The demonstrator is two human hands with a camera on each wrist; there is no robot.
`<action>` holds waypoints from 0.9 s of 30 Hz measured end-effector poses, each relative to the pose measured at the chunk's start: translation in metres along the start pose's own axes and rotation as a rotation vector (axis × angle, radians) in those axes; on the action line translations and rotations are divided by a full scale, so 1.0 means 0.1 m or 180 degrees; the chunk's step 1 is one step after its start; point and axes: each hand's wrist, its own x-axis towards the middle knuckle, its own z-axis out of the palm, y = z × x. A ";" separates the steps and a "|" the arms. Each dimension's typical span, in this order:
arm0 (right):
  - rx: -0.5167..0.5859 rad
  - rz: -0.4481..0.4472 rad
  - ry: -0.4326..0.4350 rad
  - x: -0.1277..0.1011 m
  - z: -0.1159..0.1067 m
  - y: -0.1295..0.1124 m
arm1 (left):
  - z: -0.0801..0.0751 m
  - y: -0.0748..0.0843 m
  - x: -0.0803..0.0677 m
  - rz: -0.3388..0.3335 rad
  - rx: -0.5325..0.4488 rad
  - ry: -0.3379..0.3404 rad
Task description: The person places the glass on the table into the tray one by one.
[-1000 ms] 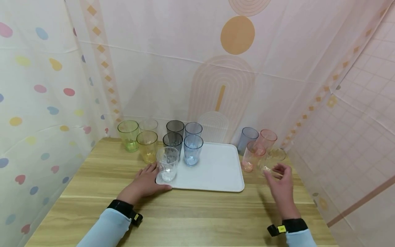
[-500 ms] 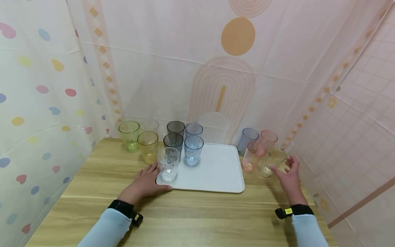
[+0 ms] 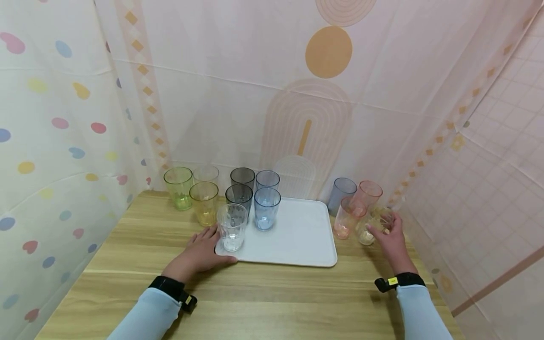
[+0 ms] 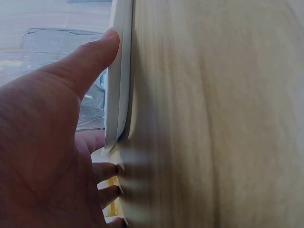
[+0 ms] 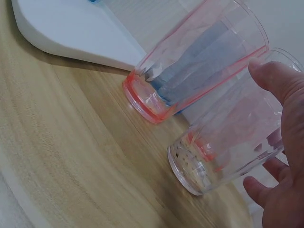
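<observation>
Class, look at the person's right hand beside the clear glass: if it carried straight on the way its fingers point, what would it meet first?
The right hand already curls round the clear glass, so that comes first; beyond it probably the pink glass, though depth is unclear.

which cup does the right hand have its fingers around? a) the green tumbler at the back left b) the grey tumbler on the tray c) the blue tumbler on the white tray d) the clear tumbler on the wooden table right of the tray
d: the right hand curls its thumb and fingers round the clear ribbed plastic tumbler, which stands on the wooden table beside a pink see-through tumbler, off the white plastic tray.
</observation>
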 end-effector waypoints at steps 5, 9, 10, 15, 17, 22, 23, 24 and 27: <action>-0.0030 -0.0047 0.0070 -0.01 0.00 0.00 | 0.01 0.00 0.01 0.0006 0.0027 -0.0005; -0.0095 -0.0069 0.0121 -0.07 0.00 -0.03 | 0.02 0.00 0.01 0.0001 0.0022 -0.0012; -0.0108 -0.0084 0.0125 -0.09 0.00 -0.04 | 0.02 0.00 0.01 -0.0002 0.0021 -0.0017; -0.0120 -0.0187 0.0090 -0.27 -0.02 -0.10 | 0.02 -0.01 0.00 0.0010 0.0005 -0.0004; -0.0118 -0.0236 0.0051 -0.36 -0.01 -0.13 | 0.02 -0.01 0.00 0.0020 -0.0003 0.0013; -0.0085 -0.0358 -0.0057 -0.59 0.06 -0.25 | 0.01 -0.01 0.00 0.0023 0.0003 0.0017; -0.0074 -0.0381 -0.0082 -0.63 0.09 -0.27 | 0.00 0.00 0.00 0.0024 0.0002 0.0016; -0.0046 -0.0408 -0.0115 -0.67 0.11 -0.30 | 0.00 0.00 0.00 0.0024 0.0003 0.0014; 0.0026 -0.0485 -0.0233 -0.75 0.21 -0.36 | 0.00 0.00 0.01 0.0020 0.0005 0.0018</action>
